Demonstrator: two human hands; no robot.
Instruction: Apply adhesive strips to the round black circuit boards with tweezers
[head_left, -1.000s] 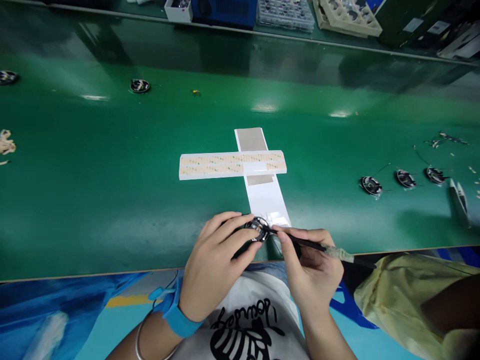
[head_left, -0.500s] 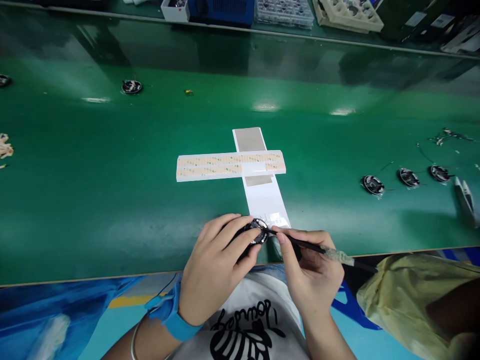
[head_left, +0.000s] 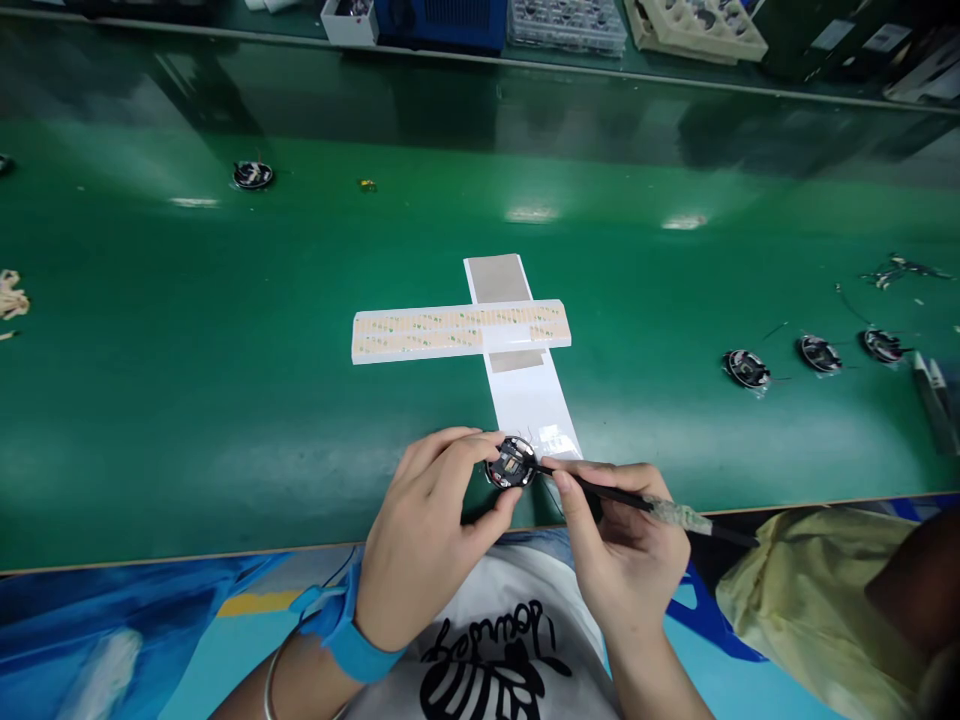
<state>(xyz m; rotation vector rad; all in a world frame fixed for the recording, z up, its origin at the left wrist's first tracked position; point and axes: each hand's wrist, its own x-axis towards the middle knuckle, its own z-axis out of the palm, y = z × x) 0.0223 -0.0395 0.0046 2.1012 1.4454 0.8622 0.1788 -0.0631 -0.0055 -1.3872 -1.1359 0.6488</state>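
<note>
A small round black electronic module (head_left: 512, 463) with a shiny rim is held near the table's front edge. My left hand (head_left: 435, 510) grips it between fingertips above and thumb below, so its inner face with small parts shows. My right hand (head_left: 630, 530) holds a slim black pen-like tool (head_left: 607, 490) with a tape-wrapped handle. The tool's dark tip meets the right side of the module; its exact contact cannot be made out. A thin wire hangs below the module. Just behind it lies a white paper strip (head_left: 529, 395), crossed by a sheet of small tan stickers (head_left: 416, 335).
Similar round modules (head_left: 748, 369) lie at right, near loose wires (head_left: 900, 270) and grey tweezers (head_left: 934, 395). Another module (head_left: 253, 175) sits at back left, by a tiny yellow piece (head_left: 367, 185). Trays (head_left: 568, 25) line the back shelf. Someone's yellow garment (head_left: 810, 590) is at right.
My left fingers have drawn back from the module's face to its edge, uncovering it. The tool tip stays beside it. The back-left module and yellow piece have shifted slightly left.
</note>
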